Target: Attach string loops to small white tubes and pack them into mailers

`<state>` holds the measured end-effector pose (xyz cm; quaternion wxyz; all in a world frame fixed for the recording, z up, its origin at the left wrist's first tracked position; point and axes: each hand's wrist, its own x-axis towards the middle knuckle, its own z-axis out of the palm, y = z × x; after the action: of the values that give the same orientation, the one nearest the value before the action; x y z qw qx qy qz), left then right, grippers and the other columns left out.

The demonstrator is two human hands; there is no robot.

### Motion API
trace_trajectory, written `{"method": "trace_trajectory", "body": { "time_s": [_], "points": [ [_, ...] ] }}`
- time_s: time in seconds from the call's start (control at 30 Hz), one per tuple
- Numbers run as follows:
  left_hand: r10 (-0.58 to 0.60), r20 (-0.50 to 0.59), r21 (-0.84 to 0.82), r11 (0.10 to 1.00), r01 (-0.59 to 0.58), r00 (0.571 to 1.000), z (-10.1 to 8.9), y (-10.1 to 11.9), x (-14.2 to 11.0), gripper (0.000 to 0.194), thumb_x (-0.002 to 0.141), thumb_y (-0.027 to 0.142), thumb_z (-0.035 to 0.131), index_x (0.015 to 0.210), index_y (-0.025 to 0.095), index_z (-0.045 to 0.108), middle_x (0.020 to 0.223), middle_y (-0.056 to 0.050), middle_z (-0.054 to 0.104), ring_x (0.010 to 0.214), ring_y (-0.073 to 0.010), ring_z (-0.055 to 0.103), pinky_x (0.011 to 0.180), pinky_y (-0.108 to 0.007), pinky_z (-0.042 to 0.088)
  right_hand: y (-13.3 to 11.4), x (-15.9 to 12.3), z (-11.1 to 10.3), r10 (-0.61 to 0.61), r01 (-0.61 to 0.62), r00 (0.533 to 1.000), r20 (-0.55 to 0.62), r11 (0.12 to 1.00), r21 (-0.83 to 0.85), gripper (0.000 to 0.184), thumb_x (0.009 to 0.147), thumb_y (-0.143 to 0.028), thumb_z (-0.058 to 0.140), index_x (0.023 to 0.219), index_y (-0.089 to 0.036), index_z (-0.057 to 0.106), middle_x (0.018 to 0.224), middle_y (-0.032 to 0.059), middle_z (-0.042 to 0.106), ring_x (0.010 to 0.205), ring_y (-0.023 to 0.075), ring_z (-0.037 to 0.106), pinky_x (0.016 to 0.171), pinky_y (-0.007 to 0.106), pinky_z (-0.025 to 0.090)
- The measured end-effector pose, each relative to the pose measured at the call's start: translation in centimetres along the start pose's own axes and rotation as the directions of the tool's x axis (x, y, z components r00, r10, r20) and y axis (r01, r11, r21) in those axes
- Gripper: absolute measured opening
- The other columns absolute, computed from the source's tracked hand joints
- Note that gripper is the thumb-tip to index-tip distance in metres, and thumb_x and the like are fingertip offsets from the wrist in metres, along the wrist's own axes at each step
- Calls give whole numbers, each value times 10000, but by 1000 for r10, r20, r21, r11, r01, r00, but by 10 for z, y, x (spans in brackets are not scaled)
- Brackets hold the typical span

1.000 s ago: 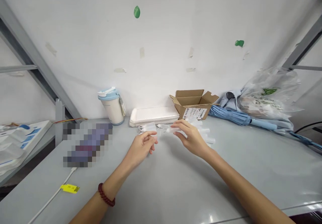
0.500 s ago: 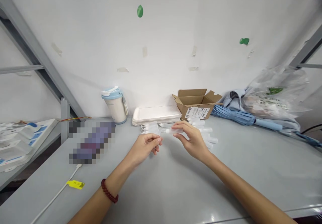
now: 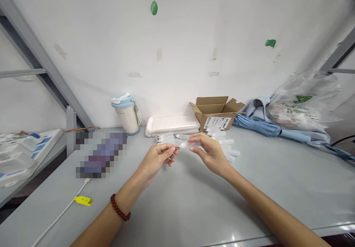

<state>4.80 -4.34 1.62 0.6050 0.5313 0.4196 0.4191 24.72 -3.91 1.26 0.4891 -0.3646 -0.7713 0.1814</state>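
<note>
My right hand (image 3: 209, 151) is closed with thumb and fingertips around a small translucent plastic tube (image 3: 186, 145), its narrow end pointing left. My left hand (image 3: 161, 156) is pinched just beside that end; whatever lies between the thumb and finger is too small to make out. Behind the left hand, several similar tubes with thin white loops (image 3: 165, 138) lie side by side on the table. More translucent tubes (image 3: 227, 142) lie in a loose pile behind and right of my right hand, partly hidden by it.
A stack of white trays or envelopes (image 3: 173, 125) lies by the wall, beside an open cardboard box (image 3: 219, 119). A blue-lidded cup (image 3: 127, 115) stands left. A folded blue umbrella (image 3: 257, 125) and plastic bag (image 3: 299, 106) lie right. A white cable (image 3: 61, 214) crosses the grey table (image 3: 194, 210).
My left hand has shifted slightly, its pinch now close to the tube's narrow end. The right hand keeps its hold on the tube, which has moved slightly left. The view has tilted a little.
</note>
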Motion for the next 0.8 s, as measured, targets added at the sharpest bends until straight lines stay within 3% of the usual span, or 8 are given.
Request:
{"method": "trace_trajectory", "body": {
  "time_s": [0.43,0.8],
  "points": [
    [3,38,7,1000,-3,999,-1,2,-2,244,758,371,629,792,135,683,806,-57,604,622,-103,489,553,-236,395,-1,-1,1,52,-51,998,-24,997,52,160,820,-215,566,971,-235,616,999,55,627,937,193,585,764,331,481],
    [9,58,12,1000,-10,998,-1,1,-1,244,777,359,613,830,130,679,802,-48,593,632,-96,485,559,-231,390,-3,-1,0,12,-12,1000,-6,1000,2,154,817,-190,571,960,-228,616,986,44,636,933,181,591,791,322,475]
  ]
}}
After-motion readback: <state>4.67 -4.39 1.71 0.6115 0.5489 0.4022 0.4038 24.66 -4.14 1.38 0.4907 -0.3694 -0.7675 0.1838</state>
